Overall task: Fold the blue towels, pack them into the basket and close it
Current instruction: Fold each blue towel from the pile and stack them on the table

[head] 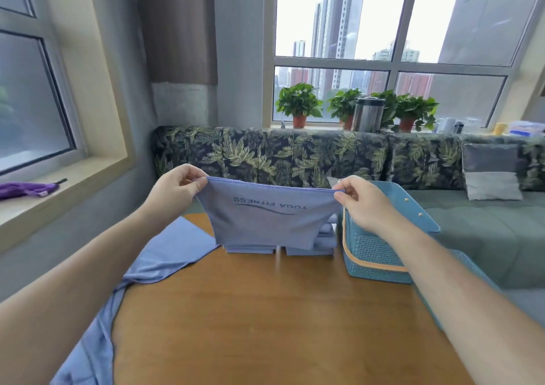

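I see left hand (174, 188) pinching blue towel (265, 219) top corner | right hand (361, 200) pinching other corner | towel hangs above folded stack (312, 247) | basket (374, 252) right, lid up

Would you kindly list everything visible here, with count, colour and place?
table: one, brown wood, centre.
held towel: one, blue, above the table.
folded towels: several, blue, stacked behind it.
loose towel: one, blue, draped over the table's left edge.
basket: one, teal, lid open, table's right side.
sofa: one, leaf-print green, behind the table.
cushion: one, grey, on the sofa.
potted plants: at least three, green, far windowsill.
flask: one, silver, among the plants.
cloth: one, purple, left windowsill.
left hand: pinches the held towel's left corner.
right hand: pinches its right corner.
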Motion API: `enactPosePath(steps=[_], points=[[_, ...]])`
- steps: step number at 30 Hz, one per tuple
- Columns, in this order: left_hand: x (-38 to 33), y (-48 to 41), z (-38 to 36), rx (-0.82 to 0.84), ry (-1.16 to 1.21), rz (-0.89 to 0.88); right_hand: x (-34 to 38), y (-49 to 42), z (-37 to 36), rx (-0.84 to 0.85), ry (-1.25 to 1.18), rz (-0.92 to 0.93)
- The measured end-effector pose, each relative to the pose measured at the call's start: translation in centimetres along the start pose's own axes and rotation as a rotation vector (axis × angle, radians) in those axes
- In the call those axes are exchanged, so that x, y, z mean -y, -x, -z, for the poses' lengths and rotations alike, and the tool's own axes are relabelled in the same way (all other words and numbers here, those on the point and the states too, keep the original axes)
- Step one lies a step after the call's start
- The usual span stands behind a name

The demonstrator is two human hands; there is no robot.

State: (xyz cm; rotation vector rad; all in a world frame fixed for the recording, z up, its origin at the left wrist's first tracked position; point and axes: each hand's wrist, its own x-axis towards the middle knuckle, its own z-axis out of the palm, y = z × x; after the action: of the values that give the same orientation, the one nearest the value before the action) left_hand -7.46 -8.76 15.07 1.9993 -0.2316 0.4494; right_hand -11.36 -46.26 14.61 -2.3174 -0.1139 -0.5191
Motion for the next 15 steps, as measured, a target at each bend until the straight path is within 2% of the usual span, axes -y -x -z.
enactPosePath(steps=[10,15], points=[[11.8,15.7,-3.9,0.332,-0.107,0.206,-9.7,16.1,-7.4,0.317,-0.021,-0.205],[13.8,20.5,-4.2,0.473,-0.116,0.317,-12.2,20.7,-8.0,0.453,-0.019,-0.281]])
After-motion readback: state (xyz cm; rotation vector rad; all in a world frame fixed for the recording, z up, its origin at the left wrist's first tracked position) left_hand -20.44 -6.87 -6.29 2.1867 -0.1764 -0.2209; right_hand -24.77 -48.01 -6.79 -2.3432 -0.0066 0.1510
